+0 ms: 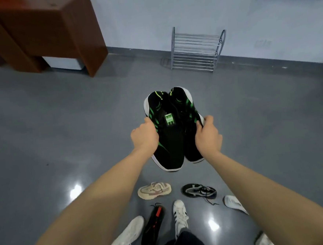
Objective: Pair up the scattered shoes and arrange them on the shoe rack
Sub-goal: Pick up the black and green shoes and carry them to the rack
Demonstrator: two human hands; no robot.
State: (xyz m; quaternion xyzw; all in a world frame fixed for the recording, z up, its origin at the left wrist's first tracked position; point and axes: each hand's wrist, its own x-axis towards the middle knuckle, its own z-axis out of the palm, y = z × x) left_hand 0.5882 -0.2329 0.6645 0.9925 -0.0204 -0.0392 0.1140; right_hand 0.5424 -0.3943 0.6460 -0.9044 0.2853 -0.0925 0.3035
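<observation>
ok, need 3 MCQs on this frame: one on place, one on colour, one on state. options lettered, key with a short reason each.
1. Where is the shoe rack?
A. against the far wall
B. under the wooden desk
C. beside the person's feet

2. What colour are the stripes on the black sneakers being held?
A. red
B. green
C. blue

3. What state is the rack in?
A. full
B. half full
C. holds no shoes yet

Key:
1 A, it stands at the wall's baseboard, past the bare floor.
2 B, green stripes show on both uppers.
3 C, its shelves are bare; the left hand and right hand hold the pair side by side in the air.
</observation>
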